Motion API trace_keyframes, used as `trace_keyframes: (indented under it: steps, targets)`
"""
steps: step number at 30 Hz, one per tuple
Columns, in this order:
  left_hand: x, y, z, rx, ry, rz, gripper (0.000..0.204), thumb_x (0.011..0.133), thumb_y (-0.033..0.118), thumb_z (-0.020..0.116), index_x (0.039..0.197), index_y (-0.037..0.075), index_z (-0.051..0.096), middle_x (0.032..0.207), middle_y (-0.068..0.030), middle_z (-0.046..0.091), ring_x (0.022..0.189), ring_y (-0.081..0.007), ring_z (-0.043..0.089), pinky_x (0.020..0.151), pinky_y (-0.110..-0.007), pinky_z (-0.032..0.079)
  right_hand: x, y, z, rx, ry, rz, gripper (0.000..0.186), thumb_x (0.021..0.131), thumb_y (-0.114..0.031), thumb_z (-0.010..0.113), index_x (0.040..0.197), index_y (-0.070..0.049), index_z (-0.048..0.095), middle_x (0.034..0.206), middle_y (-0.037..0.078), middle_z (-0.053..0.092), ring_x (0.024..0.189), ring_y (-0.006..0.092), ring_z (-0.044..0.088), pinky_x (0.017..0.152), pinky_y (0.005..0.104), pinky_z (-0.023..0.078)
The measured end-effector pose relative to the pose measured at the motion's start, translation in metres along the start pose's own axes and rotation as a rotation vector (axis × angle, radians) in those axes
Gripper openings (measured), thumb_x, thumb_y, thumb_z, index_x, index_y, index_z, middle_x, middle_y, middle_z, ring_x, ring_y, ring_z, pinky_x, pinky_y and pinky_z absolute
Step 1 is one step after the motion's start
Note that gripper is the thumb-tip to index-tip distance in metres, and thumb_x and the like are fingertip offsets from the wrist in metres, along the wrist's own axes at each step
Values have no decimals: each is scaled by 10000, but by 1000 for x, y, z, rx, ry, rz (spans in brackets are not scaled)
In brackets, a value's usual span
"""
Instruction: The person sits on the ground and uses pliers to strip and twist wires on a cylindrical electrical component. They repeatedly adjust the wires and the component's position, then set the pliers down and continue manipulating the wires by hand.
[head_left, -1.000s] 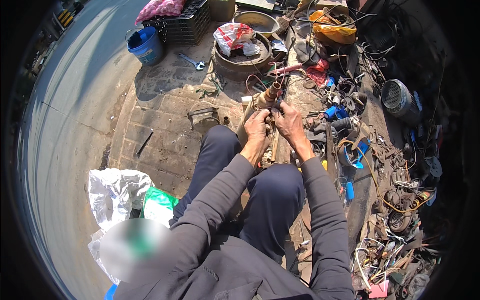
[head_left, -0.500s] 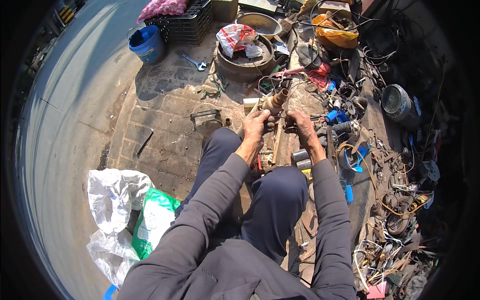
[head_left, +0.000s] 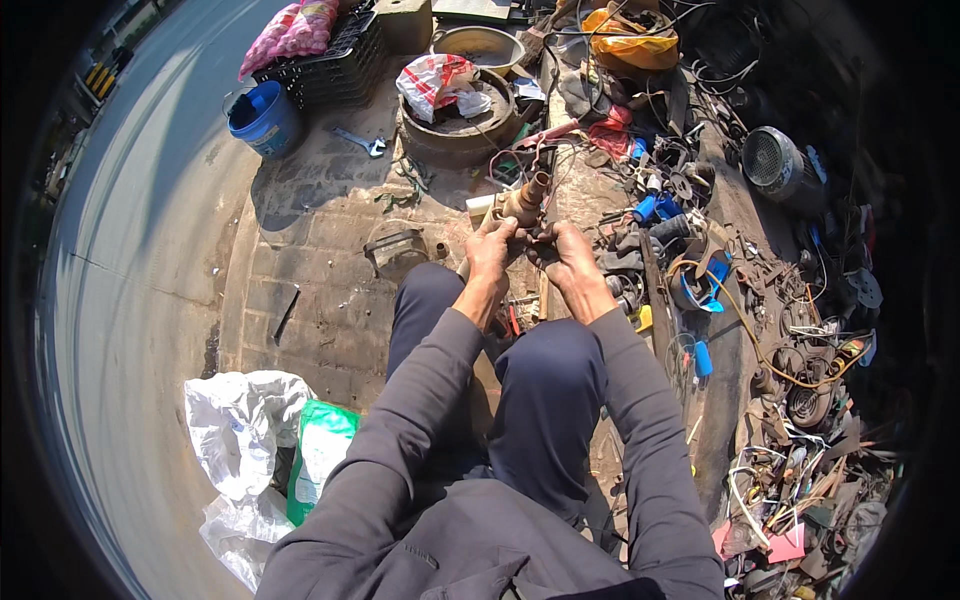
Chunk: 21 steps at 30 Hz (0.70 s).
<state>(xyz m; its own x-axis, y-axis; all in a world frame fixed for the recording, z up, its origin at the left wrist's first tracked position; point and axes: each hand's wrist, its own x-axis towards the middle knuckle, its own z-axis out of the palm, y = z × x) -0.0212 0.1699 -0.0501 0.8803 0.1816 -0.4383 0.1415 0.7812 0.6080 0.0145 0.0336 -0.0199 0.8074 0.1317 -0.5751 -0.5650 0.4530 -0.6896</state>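
A brass-coloured metal fitting (head_left: 524, 203) with a narrow, tube-like upper end tilts up and to the right in front of my knees. My left hand (head_left: 488, 258) is closed round its lower part, with the thumb on the near side. Close against it, my right hand (head_left: 568, 262) has its fingers bent and pressed together at the fitting's lower right side. Whatever lies between those right fingers is too small and dark to make out. Just left of the fitting is a pale block (head_left: 480, 205).
An adjustable wrench (head_left: 359, 142) lies beyond, near a blue bucket (head_left: 265, 120) and a round drum (head_left: 460, 142) with a red-and-white bag on it. Scrap parts and wires (head_left: 790, 400) cover the right side. White sacks (head_left: 240, 425) stand at near left; a motor (head_left: 780, 165) lies at far right.
My right hand has moved in toward my left, so the two now almost touch at the fitting. The surroundings beyond my hands have shifted left in view.
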Motion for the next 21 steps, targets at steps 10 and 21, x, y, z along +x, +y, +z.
trace_keyframes:
  steps: [10, 21]
  targets:
    - [14, -14, -8, -42, -5, 68, 93, 1032, 115, 698, 1044, 33, 657, 832, -67, 693, 699, -174, 677, 637, -333, 587, -7, 11, -28, 262, -240, 136, 264, 1043, -131, 531, 1120, 17, 735, 1001, 152, 779, 989, 267, 731, 849, 399, 538]
    - [16, -15, -10, -88, 20, 38, 148, 1042, 127, 674, 1105, 40, 572, 862, -105, 652, 731, -268, 684, 587, -465, 577, -1, 33, -41, 395, -359, 259, 180, 1064, -27, 525, 1159, 5, 675, 884, 64, 692, 779, 209, 679, 778, 409, 592]
